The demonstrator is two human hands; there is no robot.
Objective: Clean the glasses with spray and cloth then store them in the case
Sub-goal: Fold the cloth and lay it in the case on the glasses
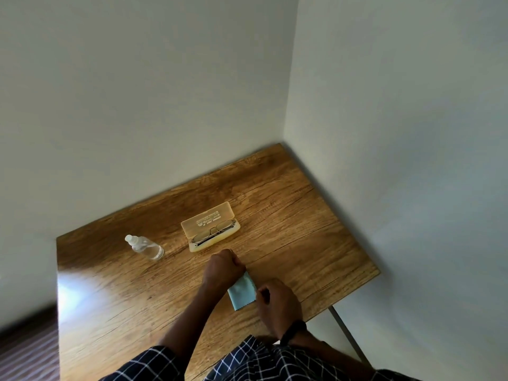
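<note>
The glasses (213, 231) lie folded inside a pale yellow case (220, 237) whose lid (208, 217) stands open, near the middle of the wooden table (288, 215). A small clear spray bottle (144, 247) lies on its side to the left of the case. A light blue cleaning cloth (242, 291) rests on the table in front of the case. My left hand (223, 268) grips the cloth's far end with curled fingers. My right hand (277, 303) pinches its near right edge.
The table stands in a corner, with white walls behind (165, 105) and to the right (412, 160). Its right edge and a metal leg (346, 331) show at lower right. Floor (24, 350) lies past the left edge.
</note>
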